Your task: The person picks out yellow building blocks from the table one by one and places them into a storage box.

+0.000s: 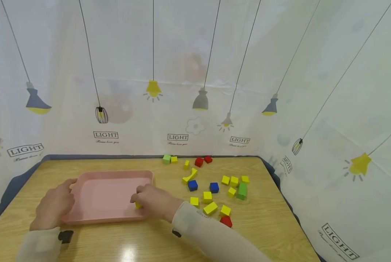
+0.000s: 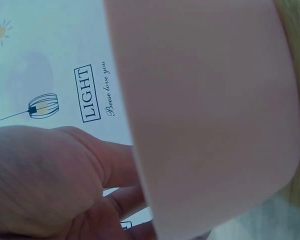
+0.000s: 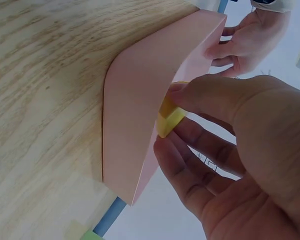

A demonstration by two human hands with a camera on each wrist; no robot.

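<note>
A pink tray (image 1: 103, 194) lies on the left part of the table. My left hand (image 1: 55, 204) holds its left rim; in the left wrist view the fingers pass over the edge, behind the outer wall. My right hand (image 1: 156, 201) is at the tray's right end, pinching a small yellow block (image 3: 171, 122) between thumb and fingers. In the right wrist view that block overlaps the rim. In the head view the right hand hides most of it.
Right of the tray lie several yellow blocks (image 1: 210, 208), two blue cubes (image 1: 214, 187), a green block (image 1: 242, 191), a light green cube (image 1: 167, 159), a yellow arch-shaped piece (image 1: 190, 177) and red blocks (image 1: 199, 162). A lamp-print curtain (image 1: 179, 116) stands behind the wooden table (image 1: 264, 222).
</note>
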